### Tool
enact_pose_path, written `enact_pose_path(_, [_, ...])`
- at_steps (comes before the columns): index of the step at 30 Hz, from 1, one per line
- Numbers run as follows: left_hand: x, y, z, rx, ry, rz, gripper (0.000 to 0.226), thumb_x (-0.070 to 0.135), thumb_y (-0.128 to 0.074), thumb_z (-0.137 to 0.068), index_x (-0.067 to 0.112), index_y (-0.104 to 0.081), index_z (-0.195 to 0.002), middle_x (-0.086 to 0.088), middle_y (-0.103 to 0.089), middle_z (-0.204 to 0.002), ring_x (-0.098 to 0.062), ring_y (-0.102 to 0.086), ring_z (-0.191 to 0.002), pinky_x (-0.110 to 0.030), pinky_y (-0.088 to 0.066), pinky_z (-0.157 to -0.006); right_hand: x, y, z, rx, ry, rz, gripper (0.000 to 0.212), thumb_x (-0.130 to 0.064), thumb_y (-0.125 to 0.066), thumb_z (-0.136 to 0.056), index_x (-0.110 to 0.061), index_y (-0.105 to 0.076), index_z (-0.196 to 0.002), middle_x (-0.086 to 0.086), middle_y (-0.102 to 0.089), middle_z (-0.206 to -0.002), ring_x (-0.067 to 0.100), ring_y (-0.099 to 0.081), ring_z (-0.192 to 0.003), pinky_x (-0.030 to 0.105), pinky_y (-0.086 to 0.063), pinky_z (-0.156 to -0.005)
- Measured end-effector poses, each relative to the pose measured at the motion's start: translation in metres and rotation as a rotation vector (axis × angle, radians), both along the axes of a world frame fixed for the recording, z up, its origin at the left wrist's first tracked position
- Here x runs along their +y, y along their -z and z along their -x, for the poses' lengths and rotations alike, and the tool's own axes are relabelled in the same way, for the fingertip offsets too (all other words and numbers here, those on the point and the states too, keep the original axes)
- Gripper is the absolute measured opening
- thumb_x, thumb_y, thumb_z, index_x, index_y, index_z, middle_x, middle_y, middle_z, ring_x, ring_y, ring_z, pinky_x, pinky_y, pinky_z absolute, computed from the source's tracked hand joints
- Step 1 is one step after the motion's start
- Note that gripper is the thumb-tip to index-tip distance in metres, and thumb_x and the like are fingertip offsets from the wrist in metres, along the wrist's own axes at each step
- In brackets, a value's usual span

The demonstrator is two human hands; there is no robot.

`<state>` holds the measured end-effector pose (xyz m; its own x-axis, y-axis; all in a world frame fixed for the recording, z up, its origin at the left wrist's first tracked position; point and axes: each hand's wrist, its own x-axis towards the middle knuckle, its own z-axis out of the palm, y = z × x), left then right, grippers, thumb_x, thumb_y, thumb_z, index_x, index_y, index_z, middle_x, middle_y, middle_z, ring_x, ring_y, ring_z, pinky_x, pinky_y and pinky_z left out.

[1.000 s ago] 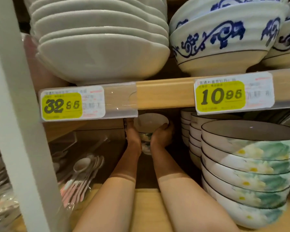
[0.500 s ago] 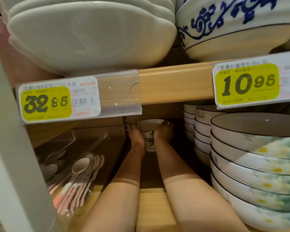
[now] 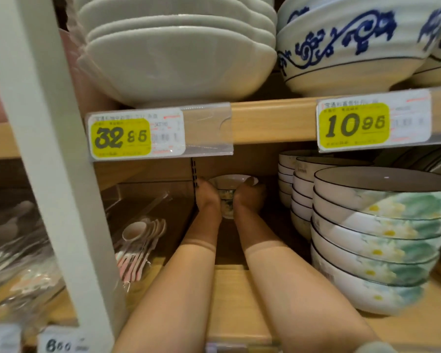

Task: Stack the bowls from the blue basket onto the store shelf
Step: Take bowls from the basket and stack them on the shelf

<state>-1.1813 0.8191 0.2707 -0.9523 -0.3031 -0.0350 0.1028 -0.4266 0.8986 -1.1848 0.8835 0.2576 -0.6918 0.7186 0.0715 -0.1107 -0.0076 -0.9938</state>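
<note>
Both my arms reach deep into the lower shelf (image 3: 239, 301). A small stack of white bowls (image 3: 227, 197) with a green flower pattern stands at the back of the shelf, between my hands. My left hand (image 3: 206, 197) presses against its left side and my right hand (image 3: 248, 197) clasps its right side, thumb at the rim. Whether the stack rests on the shelf board is hidden in shadow. The blue basket is out of view.
Stacks of wide flower-patterned bowls (image 3: 377, 238) and smaller white bowls (image 3: 298, 192) fill the right of this shelf. Packaged ceramic spoons (image 3: 140, 240) lie behind a clear divider on the left. White bowls (image 3: 178, 59) and blue-patterned bowls (image 3: 346, 42) sit on the shelf above. A white upright (image 3: 49, 161) stands left.
My hands pushed the bowl stack farther back into the shelf and a little lower. My head moved closer, then drew back slightly.
</note>
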Motion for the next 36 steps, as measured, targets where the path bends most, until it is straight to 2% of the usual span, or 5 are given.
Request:
enact_pose_path(12, [-0.016, -0.015, -0.114, -0.044, 0.155, 0.134, 0.044, 0.031, -0.032, -0.104, 0.005, -0.055, -0.130, -0.015, -0.060, -0.127, -0.030, -0.057, -0.114, -0.031, -0.046, -0.091, -0.016, -0.026, -0.116, 0.033, -0.356, 0.145, 0.039, -0.015, -0.030, -0.103, 0.005, -0.045, -0.133, 0.023, -0.049, -0.137, 0.039, -0.047, -0.125, 0.044, -0.041, -0.104])
enact_pose_path(17, [-0.036, 0.001, -0.170, -0.066, 0.201, 0.233, 0.043, 0.035, -0.038, -0.100, 0.013, -0.055, -0.132, -0.008, -0.060, -0.127, -0.024, -0.054, -0.113, -0.034, -0.041, -0.092, -0.013, -0.019, -0.185, -0.089, -0.374, 0.137, 0.042, -0.040, -0.035, -0.099, -0.016, -0.049, -0.131, 0.005, -0.057, -0.112, 0.015, -0.050, -0.081, 0.026, -0.039, -0.063])
enact_pose_path(22, [-0.054, 0.022, -0.253, 0.115, 0.344, 0.336, 0.036, 0.033, -0.035, -0.101, 0.019, -0.065, -0.117, 0.002, -0.067, -0.119, -0.014, -0.058, -0.115, -0.038, -0.044, -0.099, -0.009, 0.001, -0.255, 0.028, -0.483, -0.009, 0.039, -0.041, -0.034, -0.100, -0.020, -0.064, -0.113, -0.002, -0.063, -0.119, 0.015, -0.056, -0.109, 0.039, -0.042, -0.100])
enact_pose_path(29, [-0.113, 0.058, -0.358, 0.157, 0.375, 0.173, 0.040, 0.032, -0.034, -0.101, 0.010, -0.063, -0.119, -0.010, -0.073, -0.111, -0.023, -0.069, -0.106, -0.037, -0.050, -0.094, -0.008, 0.043, -0.347, 0.048, -0.674, 0.105, 0.038, -0.036, -0.036, -0.102, -0.020, -0.069, -0.094, 0.001, -0.073, -0.099, 0.013, -0.068, -0.097, 0.033, -0.051, -0.090])
enact_pose_path(36, [-0.166, 0.147, -0.446, -0.179, 0.067, 0.152, 0.034, 0.026, -0.035, -0.098, 0.010, -0.065, -0.104, -0.013, -0.075, -0.100, -0.020, -0.073, -0.087, -0.034, -0.051, -0.083, -0.027, 0.122, -0.402, -0.163, -0.866, 0.229, 0.035, -0.023, -0.038, -0.101, -0.010, -0.067, -0.088, 0.008, -0.075, -0.085, 0.014, -0.072, -0.075, 0.027, -0.052, -0.077])
